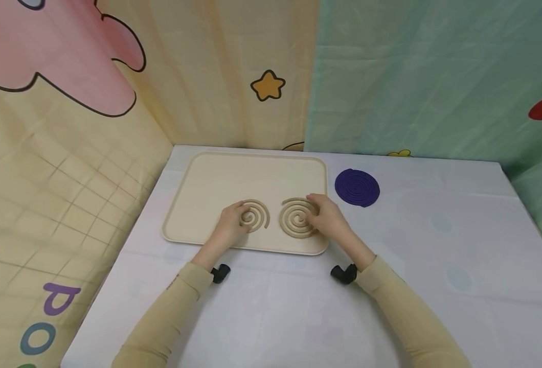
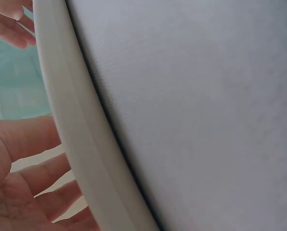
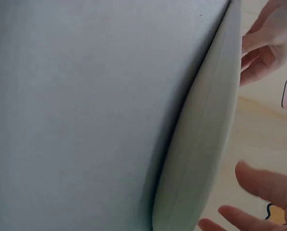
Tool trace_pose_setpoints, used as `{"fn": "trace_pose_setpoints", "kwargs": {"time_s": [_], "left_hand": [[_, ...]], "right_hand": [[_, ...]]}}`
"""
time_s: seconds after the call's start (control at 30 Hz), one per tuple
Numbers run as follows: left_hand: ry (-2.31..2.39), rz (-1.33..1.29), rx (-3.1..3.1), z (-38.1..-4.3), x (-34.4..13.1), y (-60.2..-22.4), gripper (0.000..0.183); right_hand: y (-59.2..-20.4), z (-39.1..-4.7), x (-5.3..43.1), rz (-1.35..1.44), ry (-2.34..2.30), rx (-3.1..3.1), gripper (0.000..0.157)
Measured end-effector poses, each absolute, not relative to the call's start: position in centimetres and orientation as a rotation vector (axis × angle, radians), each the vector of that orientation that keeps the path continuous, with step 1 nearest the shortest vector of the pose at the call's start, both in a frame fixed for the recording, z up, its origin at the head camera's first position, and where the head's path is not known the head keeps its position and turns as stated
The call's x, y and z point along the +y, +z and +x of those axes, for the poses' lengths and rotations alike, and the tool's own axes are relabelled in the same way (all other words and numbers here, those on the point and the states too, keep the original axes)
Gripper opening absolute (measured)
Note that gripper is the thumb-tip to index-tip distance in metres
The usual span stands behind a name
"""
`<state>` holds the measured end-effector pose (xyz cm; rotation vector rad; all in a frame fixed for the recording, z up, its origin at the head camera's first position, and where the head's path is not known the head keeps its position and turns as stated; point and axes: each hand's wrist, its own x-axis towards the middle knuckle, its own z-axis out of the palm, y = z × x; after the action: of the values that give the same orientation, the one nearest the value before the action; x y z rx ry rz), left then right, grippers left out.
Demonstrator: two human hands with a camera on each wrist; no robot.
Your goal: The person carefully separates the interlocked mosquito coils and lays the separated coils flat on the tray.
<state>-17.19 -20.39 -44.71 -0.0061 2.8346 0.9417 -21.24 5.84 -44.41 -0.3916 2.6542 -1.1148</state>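
Observation:
Two tan spiral coils that look like mosquito coils lie side by side on a cream tray [image 1: 216,179]. My left hand [image 1: 229,223] reaches over the left side of the left coil [image 1: 261,219], its thumb and fingers apart and covering part of it. At the right coil [image 1: 291,225], my right hand [image 1: 328,217] has its fingertips by the upper right edge and its thumb over the rings. In the wrist views, the left hand [image 2: 32,178] and right hand [image 3: 259,197] show spread, relaxed fingers; the tray's rim hides their tips.
A purple coiled disc [image 1: 357,187] lies on the white-covered table [image 1: 413,230], just right of the tray. Printed curtains [image 1: 427,76] hang behind the table and along its left side. Black wrist-worn pieces [image 1: 343,274] show under both sleeves.

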Motion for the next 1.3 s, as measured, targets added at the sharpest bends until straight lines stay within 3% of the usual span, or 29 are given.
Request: {"fn": "trace_pose_setpoints", "kwargs": {"time_s": [0.23,0.87,1.17,1.3], "left_hand": [[0.872,0.052,2.861,-17.3,-20.5,-44.5,0.056],[0.902,-0.012,2.794,-16.7,-20.4,-44.1,0.065],[1.096,0.115,2.822,-17.3,-19.7,-40.9,0.057],[1.164,0.163,2.82,-19.0,-17.5,-39.2,0.054]], "right_hand": [[-44.2,-20.3,5.4,-0.653,-0.766,2.571,0.08],[-43.9,-20.1,5.9,-0.654,-0.799,2.535,0.082],[-42.1,-22.2,9.5,-0.489,-1.054,2.627,0.062],[-41.4,-24.2,12.3,-0.36,-1.122,2.629,0.061]]}}
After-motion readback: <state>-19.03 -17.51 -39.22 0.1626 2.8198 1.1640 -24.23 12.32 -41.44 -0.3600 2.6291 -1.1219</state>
